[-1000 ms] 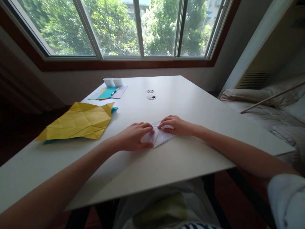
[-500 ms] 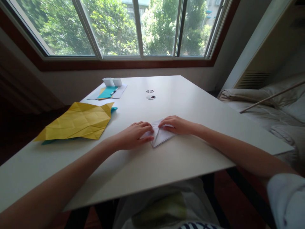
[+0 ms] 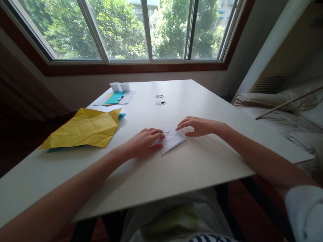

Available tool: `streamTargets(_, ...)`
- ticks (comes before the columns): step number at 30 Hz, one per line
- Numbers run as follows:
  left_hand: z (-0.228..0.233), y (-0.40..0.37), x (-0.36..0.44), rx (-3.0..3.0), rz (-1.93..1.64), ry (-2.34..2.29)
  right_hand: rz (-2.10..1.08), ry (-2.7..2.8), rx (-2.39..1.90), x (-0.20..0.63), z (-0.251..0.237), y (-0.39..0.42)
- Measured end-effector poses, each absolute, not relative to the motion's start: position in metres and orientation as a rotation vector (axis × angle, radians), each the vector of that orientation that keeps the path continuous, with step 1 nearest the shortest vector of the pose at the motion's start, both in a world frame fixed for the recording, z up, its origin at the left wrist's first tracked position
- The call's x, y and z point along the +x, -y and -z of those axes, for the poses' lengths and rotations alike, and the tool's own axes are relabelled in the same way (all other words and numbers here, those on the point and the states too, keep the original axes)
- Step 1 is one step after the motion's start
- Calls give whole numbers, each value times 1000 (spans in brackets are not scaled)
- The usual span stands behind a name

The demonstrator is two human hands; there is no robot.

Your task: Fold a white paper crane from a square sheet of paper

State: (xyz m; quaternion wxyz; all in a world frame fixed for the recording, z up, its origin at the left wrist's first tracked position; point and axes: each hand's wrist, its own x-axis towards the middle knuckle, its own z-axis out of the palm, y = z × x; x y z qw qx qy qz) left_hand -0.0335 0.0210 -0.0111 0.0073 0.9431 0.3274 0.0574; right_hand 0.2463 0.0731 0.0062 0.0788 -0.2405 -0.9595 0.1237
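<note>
On the white counter (image 3: 191, 168), the left hand (image 3: 142, 143) presses flat, fingers extended, on the left part of a folded white paper (image 3: 173, 139). The right hand (image 3: 199, 126) hovers just beside the paper's far right corner, grip released, fingers spread. Well to the left lies a creased yellow sheet (image 3: 84, 129) over teal paper. Farther back, two round grommets (image 3: 160, 101); farther still, a teal card (image 3: 114, 97), a pen and two white cups (image 3: 120, 86) below the window.

**Item count, desk view**

You have two hands on the table: left hand (image 3: 142, 144), right hand (image 3: 199, 126). One white folded paper (image 3: 173, 140). One yellow creased sheet (image 3: 84, 128). Two small white cups (image 3: 120, 86). Two round grommets (image 3: 160, 99). One pen (image 3: 120, 97).
</note>
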Motion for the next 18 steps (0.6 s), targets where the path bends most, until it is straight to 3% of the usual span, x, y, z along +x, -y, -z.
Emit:
streamTargets(6,13,-23,-33,2947,-146,-1032,-510,2884,-676,243,-5,-69)
streamTargets(18,16,-24,-34,2966,-156,-1017,-452,2896,-626,239,-6,-67)
